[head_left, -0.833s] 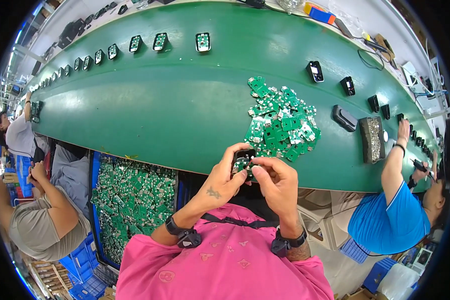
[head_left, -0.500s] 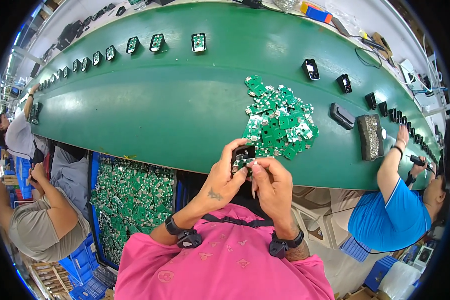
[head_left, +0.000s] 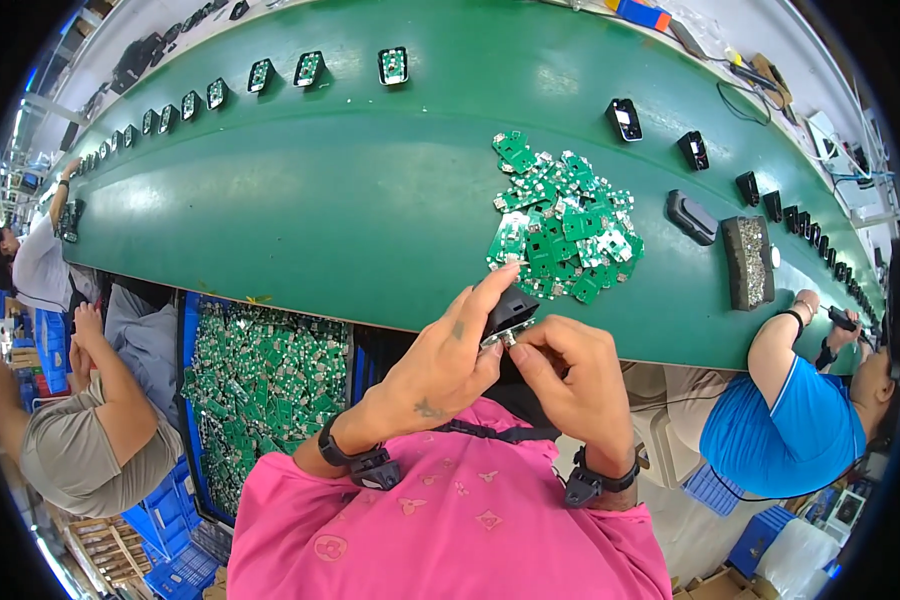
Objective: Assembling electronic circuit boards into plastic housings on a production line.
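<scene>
Near the table's front edge, my left hand (head_left: 432,368) grips a small black plastic housing (head_left: 512,305), tilted, with its index finger stretched along the far side. A green circuit board (head_left: 507,334) sits at the housing's near side, partly hidden by my fingers. My right hand (head_left: 576,378) pinches at that board with thumb and fingertips. How far the board is inside the housing, I cannot tell. Just beyond my hands lies a heap of loose green circuit boards (head_left: 568,225) on the green table (head_left: 370,210).
A row of black housings with boards (head_left: 393,66) runs along the far left; other black housings (head_left: 625,120) line the right. A dark oblong case (head_left: 692,217) and a rough-topped block (head_left: 747,262) lie at right. A board-filled bin (head_left: 265,390) stands left. Co-workers (head_left: 785,420) sit both sides.
The housing has tilted over and moved slightly right with both hands. My left index finger has stretched forward. At right, the co-worker's hand has drawn back from the row of housings.
</scene>
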The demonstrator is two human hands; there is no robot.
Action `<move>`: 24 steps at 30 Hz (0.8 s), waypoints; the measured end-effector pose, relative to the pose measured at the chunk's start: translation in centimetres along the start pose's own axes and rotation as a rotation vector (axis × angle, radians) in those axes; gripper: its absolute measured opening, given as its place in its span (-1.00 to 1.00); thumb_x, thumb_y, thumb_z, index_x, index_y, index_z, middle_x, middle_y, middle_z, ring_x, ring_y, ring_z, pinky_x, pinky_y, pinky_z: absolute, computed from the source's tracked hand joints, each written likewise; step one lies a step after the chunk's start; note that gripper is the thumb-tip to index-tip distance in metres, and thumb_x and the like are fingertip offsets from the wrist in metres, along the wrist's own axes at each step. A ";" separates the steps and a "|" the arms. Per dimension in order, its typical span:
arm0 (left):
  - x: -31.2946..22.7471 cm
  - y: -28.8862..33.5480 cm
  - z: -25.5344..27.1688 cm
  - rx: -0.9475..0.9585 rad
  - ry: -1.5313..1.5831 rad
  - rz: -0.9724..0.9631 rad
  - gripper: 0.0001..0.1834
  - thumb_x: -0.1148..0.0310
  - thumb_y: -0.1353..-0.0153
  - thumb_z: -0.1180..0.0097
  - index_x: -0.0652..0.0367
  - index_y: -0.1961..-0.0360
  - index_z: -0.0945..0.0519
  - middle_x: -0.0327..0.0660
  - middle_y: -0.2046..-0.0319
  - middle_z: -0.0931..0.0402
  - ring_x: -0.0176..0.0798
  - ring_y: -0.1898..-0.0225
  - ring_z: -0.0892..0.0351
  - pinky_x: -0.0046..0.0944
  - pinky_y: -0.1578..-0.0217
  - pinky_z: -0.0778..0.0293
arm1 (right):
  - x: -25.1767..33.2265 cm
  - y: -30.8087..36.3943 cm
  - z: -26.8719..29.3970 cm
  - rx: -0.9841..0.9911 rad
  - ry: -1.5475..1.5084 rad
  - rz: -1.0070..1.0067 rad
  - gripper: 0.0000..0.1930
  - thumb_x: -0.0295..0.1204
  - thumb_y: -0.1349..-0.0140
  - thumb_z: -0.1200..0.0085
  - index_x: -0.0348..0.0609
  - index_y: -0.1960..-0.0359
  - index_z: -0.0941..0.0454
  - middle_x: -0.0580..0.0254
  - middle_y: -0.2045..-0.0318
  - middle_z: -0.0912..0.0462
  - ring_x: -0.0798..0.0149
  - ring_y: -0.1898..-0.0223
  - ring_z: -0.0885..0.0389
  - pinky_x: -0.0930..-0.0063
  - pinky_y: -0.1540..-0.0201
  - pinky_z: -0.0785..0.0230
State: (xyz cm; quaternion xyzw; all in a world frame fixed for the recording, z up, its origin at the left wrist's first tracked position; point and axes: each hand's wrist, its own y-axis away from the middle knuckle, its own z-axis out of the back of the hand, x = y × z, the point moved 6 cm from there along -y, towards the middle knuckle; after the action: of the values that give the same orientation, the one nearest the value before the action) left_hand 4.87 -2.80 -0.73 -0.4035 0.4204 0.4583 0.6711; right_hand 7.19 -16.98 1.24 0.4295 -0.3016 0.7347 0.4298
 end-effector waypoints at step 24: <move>-0.5 0.1 -0.6 0.157 0.040 0.049 -0.23 0.53 -0.27 0.07 0.36 -0.47 0.07 0.23 -0.39 -0.09 0.26 -0.39 -0.18 0.00 -0.37 -0.14 | -1.1 1.3 0.3 0.041 -0.185 -0.095 -0.89 -0.60 -0.21 -0.19 -0.37 0.44 -0.54 0.31 0.54 -0.54 0.56 0.61 -0.39 0.61 0.58 -0.19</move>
State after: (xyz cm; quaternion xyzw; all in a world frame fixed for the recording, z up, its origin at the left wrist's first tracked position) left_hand 4.56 -3.42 -0.51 -0.3480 0.4782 0.4321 0.6808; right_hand 6.42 -18.22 0.32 0.5181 -0.3039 0.6768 0.4256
